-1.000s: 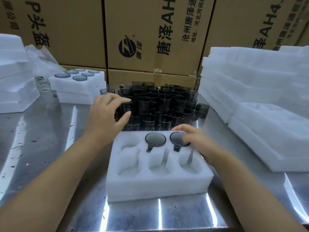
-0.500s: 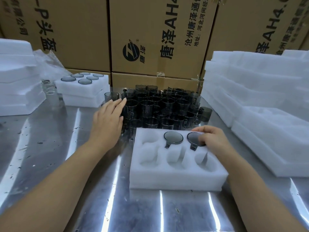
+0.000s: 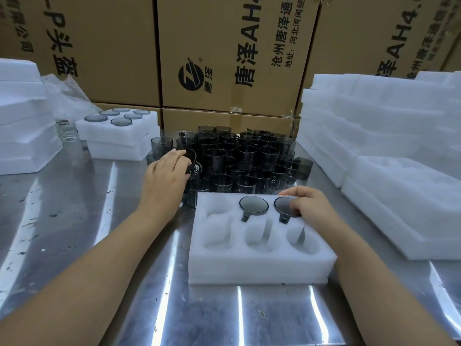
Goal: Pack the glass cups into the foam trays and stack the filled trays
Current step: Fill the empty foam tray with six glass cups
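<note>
A person's left hand (image 3: 163, 181) curls its fingers round a smoky grey, cylindrical glass cup (image 3: 193, 162) at the left edge of a dense cluster of matching cups (image 3: 249, 158) on a scuffed, reflective stainless-steel table (image 3: 62, 221). The right hand (image 3: 309, 208), fingers bent, pinches the right-hand seated cup (image 3: 283, 206), which is sunk in the back row of a white, soft-textured foam tray with six rounded pockets (image 3: 259, 265) lying just in front of the cluster. The middle seated cup (image 3: 254, 205) sits beside it; both show as flat grey discs flush with the foam, their handles tucked into slots. At back left stands a short stack of filled foam trays (image 3: 119, 138). Tall, uneven stacks of white foam trays (image 3: 374, 136) line the right. Brown cardboard cartons (image 3: 224, 58) printed in black form the backdrop.
</note>
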